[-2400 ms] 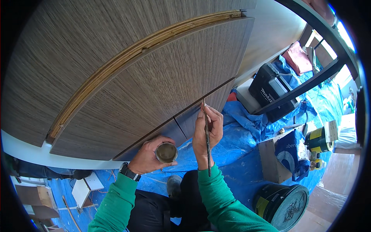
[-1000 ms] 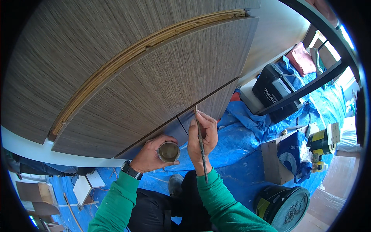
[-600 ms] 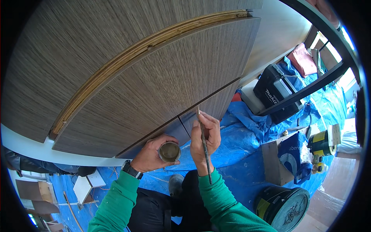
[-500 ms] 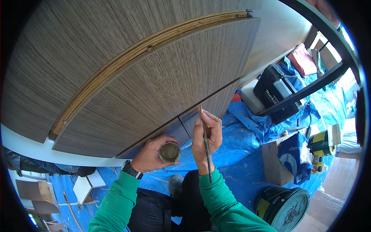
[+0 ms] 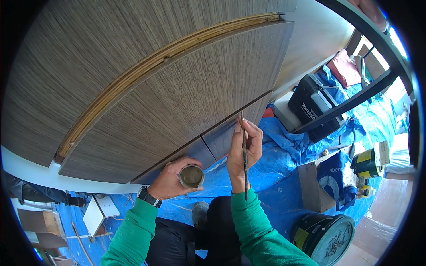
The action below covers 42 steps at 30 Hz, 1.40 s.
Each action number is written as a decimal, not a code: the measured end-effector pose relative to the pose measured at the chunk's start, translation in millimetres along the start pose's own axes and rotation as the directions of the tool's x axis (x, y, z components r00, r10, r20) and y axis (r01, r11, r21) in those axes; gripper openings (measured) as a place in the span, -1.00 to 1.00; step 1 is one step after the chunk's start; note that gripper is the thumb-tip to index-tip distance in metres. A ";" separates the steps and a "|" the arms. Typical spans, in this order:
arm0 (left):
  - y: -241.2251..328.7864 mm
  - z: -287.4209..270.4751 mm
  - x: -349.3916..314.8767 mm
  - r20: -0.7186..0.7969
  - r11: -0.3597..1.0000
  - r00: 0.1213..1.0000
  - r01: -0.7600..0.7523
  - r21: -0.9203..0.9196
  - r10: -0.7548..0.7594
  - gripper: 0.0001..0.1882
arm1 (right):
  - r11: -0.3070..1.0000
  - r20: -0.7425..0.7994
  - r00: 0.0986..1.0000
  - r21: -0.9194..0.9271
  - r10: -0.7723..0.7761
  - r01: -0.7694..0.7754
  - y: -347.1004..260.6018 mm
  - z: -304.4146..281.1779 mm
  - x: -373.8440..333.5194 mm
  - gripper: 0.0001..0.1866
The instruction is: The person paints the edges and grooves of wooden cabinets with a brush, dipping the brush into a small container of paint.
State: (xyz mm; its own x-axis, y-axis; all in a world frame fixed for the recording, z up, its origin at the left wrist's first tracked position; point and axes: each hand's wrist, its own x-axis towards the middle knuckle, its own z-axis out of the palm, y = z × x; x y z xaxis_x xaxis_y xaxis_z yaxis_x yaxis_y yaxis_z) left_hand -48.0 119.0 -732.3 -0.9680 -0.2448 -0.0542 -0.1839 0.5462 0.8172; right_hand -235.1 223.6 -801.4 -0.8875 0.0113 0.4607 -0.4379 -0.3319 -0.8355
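My left hand (image 5: 172,181) is wrapped round a small round cup (image 5: 191,176) with a brownish-grey liquid in it, held below the lower edge of the wood-grain panel. Between the fingers of my right hand (image 5: 245,148) is a thin paintbrush (image 5: 245,162), its long dark handle pointing down toward my wrist. The brush tip is up at the dark gap (image 5: 230,117) between the large panel (image 5: 191,97) and the narrow lower panel (image 5: 222,137); whether it touches cannot be seen. A strip of bare layered wood (image 5: 164,57) runs along the large panel's upper edge.
Blue plastic sheeting (image 5: 275,177) covers the floor. On the right are a black tool case (image 5: 313,106), a dark metal bar (image 5: 350,104), a blue bag (image 5: 335,177) by a wooden box, and a lidded bucket (image 5: 328,239). Someone's leg (image 5: 44,193) shows at far left.
My right hand has moved right and slightly up along the gap with the paintbrush. The cup in my left hand has barely shifted. At far left, the other person's foot has moved.
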 end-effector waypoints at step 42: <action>-3.2 -3.9 -1.2 0.018 0.996 0.996 -0.089 -0.011 0.090 -0.33 | 0.979 0.220 0.965 -0.107 -0.144 0.171 -25.2 2.0 -30.9 -0.73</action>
State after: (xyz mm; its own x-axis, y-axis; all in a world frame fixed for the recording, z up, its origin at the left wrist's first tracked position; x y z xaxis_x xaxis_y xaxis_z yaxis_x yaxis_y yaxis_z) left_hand -45.6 114.4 -732.6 -0.9836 -0.1803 0.0087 -0.0949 0.5574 0.8248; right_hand -196.5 229.8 -794.1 -0.7614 -0.1488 0.6310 -0.5960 -0.2226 -0.7715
